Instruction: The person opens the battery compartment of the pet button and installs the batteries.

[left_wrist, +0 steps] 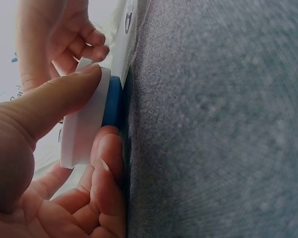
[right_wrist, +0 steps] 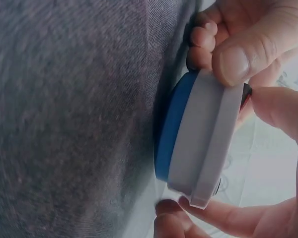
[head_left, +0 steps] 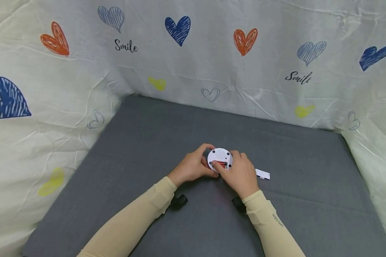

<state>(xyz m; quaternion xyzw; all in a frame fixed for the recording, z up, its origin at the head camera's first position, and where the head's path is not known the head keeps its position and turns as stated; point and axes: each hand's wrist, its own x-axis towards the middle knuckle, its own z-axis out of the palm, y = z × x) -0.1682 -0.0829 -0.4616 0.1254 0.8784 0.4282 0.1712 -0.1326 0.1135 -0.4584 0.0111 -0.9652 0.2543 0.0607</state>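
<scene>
A round white device (head_left: 219, 154) lies with its back up, showing small speaker holes, dark feet and an uncovered battery compartment with red batteries (head_left: 223, 164). Its blue underside (right_wrist: 175, 126) faces the grey tabletop. My left hand (head_left: 193, 165) grips the device's left rim between thumb and fingers. From the right, my right hand (head_left: 242, 175) holds the rim with its fingers, while its thumb (right_wrist: 278, 111) presses at the compartment. By that thumb, a dark tip with a red edge sticks up above the back. A white battery cover (head_left: 262, 174) lies just right of my right hand.
The grey tabletop (head_left: 148, 142) spreads around both hands. White cloth (head_left: 212, 67) printed with hearts and "Smile" hangs behind it and at the sides. Dark wrist cameras (head_left: 179, 202) sit under both sleeved forearms.
</scene>
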